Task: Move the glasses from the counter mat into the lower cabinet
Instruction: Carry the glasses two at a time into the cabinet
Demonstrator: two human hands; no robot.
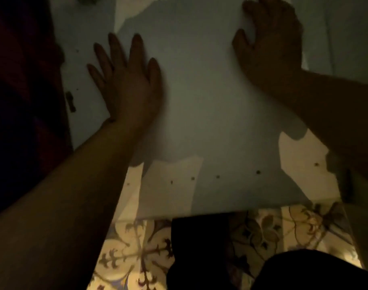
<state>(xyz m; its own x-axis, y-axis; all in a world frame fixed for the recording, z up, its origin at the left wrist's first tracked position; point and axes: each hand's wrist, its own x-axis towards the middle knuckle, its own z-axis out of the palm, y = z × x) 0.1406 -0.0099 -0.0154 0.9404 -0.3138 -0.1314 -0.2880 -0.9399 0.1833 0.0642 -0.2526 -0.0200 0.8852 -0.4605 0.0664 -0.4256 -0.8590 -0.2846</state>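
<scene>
A pale cabinet door, flat and dimly lit, is seen above a patterned tile floor; no glasses can be made out. The left hand is laid flat on it with fingers straight, while the right hand is pressed against it, fingers loosely bent, nothing held.

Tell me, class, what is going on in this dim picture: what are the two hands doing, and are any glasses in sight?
A person leans over a pale flat panel, probably a cabinet door or board, above a patterned tiled floor. The left hand lies flat on the panel with fingers spread straight. The right hand rests near the panel's upper right with fingers somewhat bent, holding nothing visible. No glasses or mat show here, and the light is too poor to tell more.
</scene>
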